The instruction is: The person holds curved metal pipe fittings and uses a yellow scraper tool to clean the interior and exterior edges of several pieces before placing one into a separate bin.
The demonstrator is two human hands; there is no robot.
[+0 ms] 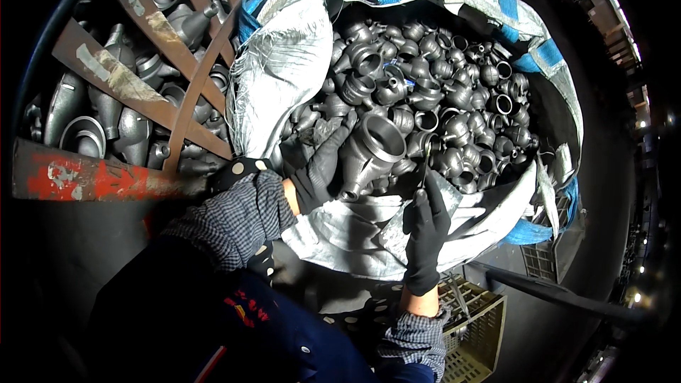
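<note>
A grey cast-metal housing (363, 164) with a wide round opening is tilted up over the near part of a big white woven sack. My left hand (319, 174), in a black glove, is closed on its left side. Just right of the housing, my gloved right hand (427, 234) is closed around a slim pointed tool (427, 157), its tip upward; the exact kind does not show. Under the housing and beyond it, many smaller dark grey castings (454, 92) fill the sack (287, 71).
A rusty brown slatted metal crate (135, 74) at the left holds larger castings (131, 131); its red-marked rail (106, 174) juts toward my left arm. Blue straps (546, 55) line the sack's rim. A yellowish plastic crate (482, 333) stands below, near my right forearm.
</note>
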